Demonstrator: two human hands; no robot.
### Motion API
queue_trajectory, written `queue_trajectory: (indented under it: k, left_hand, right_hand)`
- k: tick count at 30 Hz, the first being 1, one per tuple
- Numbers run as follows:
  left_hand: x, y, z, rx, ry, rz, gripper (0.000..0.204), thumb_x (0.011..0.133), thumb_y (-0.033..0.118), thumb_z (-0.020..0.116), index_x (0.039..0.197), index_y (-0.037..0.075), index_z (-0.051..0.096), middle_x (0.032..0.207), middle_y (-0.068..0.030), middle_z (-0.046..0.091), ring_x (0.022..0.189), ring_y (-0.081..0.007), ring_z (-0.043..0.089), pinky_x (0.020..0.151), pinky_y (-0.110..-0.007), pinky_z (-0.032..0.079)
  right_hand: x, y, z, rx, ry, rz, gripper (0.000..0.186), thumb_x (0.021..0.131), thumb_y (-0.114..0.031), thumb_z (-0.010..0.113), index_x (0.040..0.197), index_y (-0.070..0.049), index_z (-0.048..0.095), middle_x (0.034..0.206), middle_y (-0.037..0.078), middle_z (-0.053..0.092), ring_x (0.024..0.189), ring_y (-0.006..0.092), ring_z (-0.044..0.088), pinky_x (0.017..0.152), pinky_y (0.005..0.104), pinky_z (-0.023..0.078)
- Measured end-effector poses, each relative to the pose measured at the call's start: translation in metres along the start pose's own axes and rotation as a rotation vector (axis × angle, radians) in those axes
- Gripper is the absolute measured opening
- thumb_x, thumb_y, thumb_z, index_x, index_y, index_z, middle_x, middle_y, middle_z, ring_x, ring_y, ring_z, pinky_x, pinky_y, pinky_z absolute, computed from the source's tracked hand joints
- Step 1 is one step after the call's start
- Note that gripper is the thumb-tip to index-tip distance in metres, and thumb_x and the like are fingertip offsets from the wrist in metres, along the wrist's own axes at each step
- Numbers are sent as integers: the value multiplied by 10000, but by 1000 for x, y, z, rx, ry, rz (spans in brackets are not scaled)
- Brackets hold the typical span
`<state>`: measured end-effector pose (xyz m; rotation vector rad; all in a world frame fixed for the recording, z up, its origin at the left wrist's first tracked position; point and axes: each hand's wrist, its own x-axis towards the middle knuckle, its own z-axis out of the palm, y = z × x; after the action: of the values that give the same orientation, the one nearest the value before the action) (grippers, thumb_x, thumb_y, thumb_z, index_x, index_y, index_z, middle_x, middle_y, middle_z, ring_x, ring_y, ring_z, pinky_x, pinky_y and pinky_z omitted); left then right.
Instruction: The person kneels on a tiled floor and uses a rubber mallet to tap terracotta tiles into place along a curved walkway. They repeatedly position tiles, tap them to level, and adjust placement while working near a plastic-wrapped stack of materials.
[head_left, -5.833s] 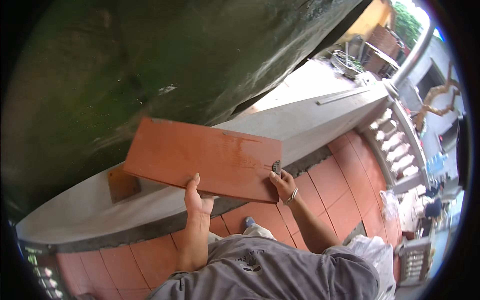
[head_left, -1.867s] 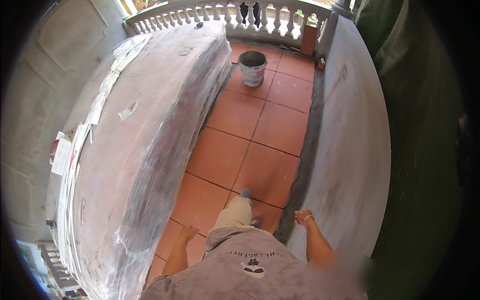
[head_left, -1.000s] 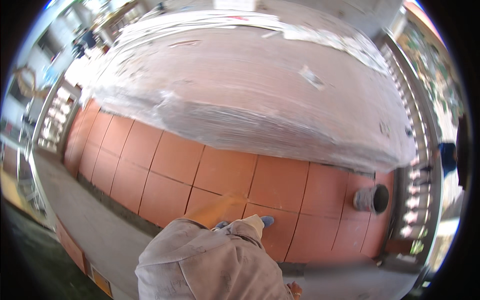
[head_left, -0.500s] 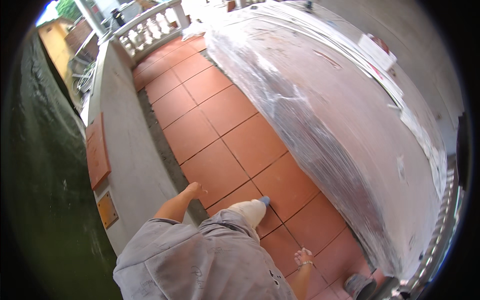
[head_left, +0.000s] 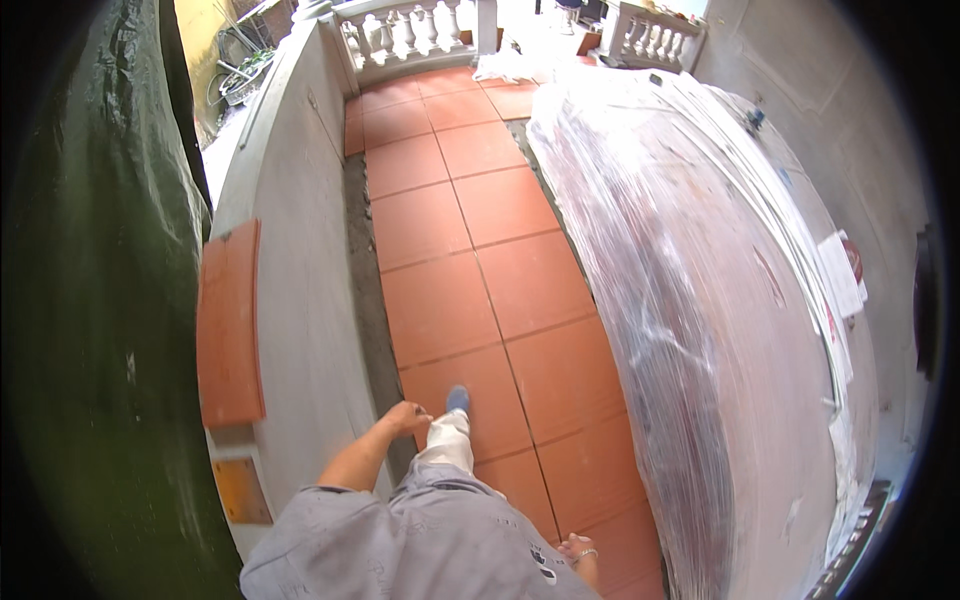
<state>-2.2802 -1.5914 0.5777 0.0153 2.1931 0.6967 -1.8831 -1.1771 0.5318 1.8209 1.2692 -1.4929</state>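
Note:
My left hand (head_left: 407, 418) hangs in front of me beside my left thigh, near the low grey wall. Its fingers are loosely bent and a little apart, with nothing seen in them. At the lower edge, my right hand (head_left: 577, 547) hangs at my side over the floor tiles. A bracelet (head_left: 588, 554) circles that wrist; the fingers are slack and look empty. Neither hand touches a surface. Below me one foot in a blue-grey shoe (head_left: 458, 399) is set forward on the terracotta tiles (head_left: 540, 285).
A grey parapet (head_left: 300, 300) with a loose terracotta tile (head_left: 230, 325) runs along the left, beside dark green sheeting (head_left: 110, 350). Plastic wrap (head_left: 650, 350) covers a large, long object on the right, with white strips (head_left: 770, 200) on top. A white balustrade (head_left: 410, 32) stands ahead.
I have stepped forward along the tiled strip and my view has turned, so the walkway runs straighter ahead. The bucket-like container at lower right has left view. Both hands have swung slightly.

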Motion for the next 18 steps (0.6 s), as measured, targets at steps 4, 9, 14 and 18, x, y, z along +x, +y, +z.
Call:
queue_trajectory:
  k: [4, 9, 14, 18]
  left_hand:
    - [45, -33, -88, 50, 14, -150, 548, 855, 453, 660, 1189, 19, 687, 1203, -202, 674, 1160, -338, 625, 995, -391, 479]
    - [90, -41, -185, -71, 170, -141, 564, 840, 448, 677, 1176, -5, 686, 1136, -203, 701, 1086, -319, 665, 933, -389, 516]
    - [144, -23, -260, -480, 233, -169, 524, 867, 404, 683, 1208, 6, 664, 1033, -122, 719, 950, -230, 679, 824, -371, 530]
    - [199, -35, -323, -615, 288, -204, 506, 868, 368, 688, 1193, -19, 666, 985, -114, 707, 856, -183, 655, 793, -335, 523]
  right_hand:
    - [-27, -140, 86, -73, 13, -131, 209, 982, -214, 582, 1054, -20, 609, 821, 94, 675, 618, 201, 658, 538, 361, 547]
    - [-35, -296, 165, -212, -85, -251, 204, 984, -227, 585, 1048, -37, 622, 833, 80, 686, 629, 189, 664, 552, 366, 550]
    - [-25, -404, 217, -442, -38, -230, 186, 980, -238, 596, 1045, -69, 640, 824, 55, 691, 644, 176, 670, 578, 363, 556]
    - [-14, -496, 268, -560, -33, -168, 179, 977, -250, 610, 1030, -80, 637, 816, 40, 688, 653, 169, 677, 577, 341, 562]
